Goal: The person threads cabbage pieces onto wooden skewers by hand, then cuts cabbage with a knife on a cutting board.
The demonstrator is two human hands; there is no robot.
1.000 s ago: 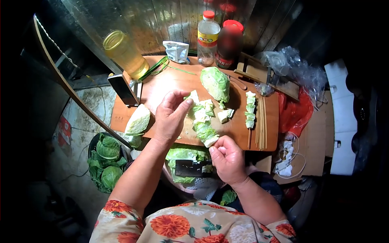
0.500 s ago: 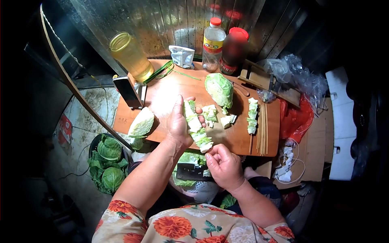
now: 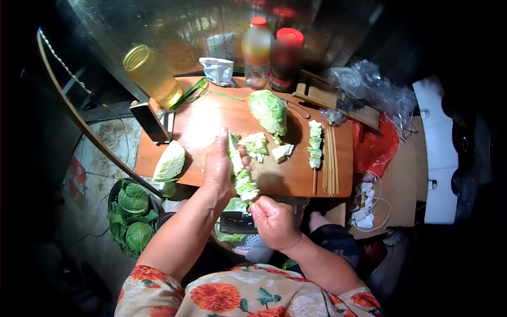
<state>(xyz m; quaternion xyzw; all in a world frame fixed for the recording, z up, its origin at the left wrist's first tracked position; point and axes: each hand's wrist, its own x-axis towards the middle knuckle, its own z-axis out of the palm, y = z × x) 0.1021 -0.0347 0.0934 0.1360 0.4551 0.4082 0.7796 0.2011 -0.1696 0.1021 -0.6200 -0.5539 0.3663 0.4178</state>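
My left hand [image 3: 217, 168] cradles a cabbage skewer [image 3: 244, 184], its fingers curled round the leafy pieces and the thumb pointing up. At the skewer's lower end my right hand [image 3: 274, 222] is closed in a pinch; the stick itself is hidden there. Just beyond the left fingers lie cut cabbage pieces [image 3: 255, 145] and a smaller piece [image 3: 282, 152] on the wooden board [image 3: 296, 182]. A finished-looking cabbage skewer [image 3: 315, 142] rests at the right, beside several bare sticks [image 3: 331, 164]. Behind stands a large cabbage chunk [image 3: 268, 112].
A cabbage wedge [image 3: 170, 161] and a propped phone [image 3: 149, 122] are at the board's left. A jar of yellow liquid [image 3: 153, 79] and two red-capped bottles stand behind. Below the board, a cleaver [image 3: 237, 222] lies over a basket. Whole cabbages [image 3: 133, 198] fill a bucket at left.
The view has shifted, so the board and its things appear further left. In my hands the skewer has turned slightly, and both hands stay closed on it.
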